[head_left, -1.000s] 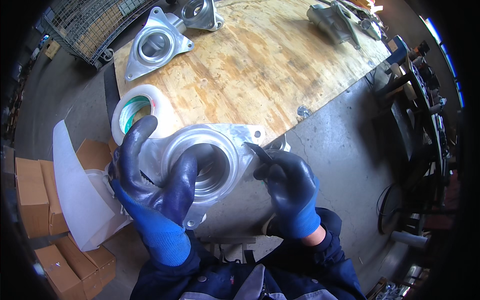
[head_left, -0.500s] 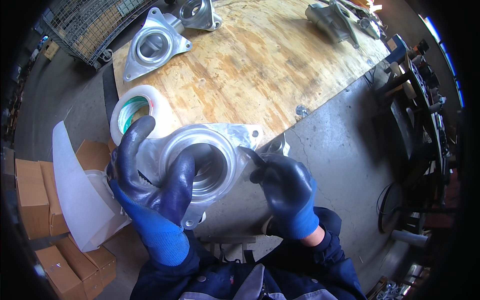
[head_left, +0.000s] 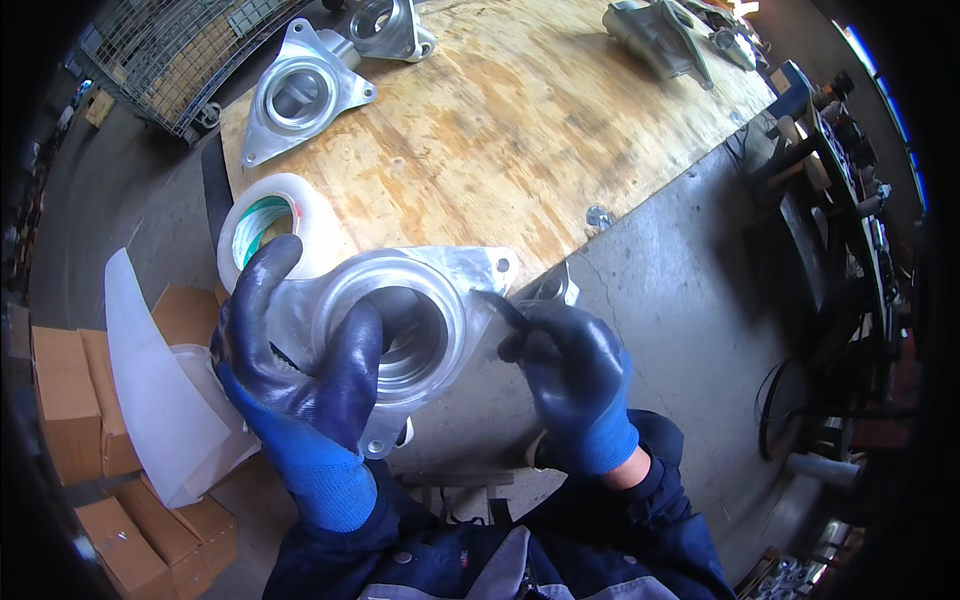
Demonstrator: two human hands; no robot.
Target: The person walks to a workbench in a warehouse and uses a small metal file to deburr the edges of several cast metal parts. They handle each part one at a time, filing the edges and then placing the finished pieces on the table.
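Apparently for steadiness, left hand (head_left: 288, 375) grips the casting (head_left: 452, 330) at the desk's (head_left: 480, 150) near edge, thumb (head_left: 358, 350) in its bore (head_left: 428, 350); right hand (head_left: 575, 372) pinches a tool (head_left: 510, 311), tip at the casting, likely for control. Tape (head_left: 318, 222) at desk's left edge.

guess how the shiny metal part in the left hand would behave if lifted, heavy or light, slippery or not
The metal part is probably stiff, given its thick rim. It may feel heavy for its size, though the wide bore likely saves some weight. Its smooth, shiny face could be slippery under the left hand.
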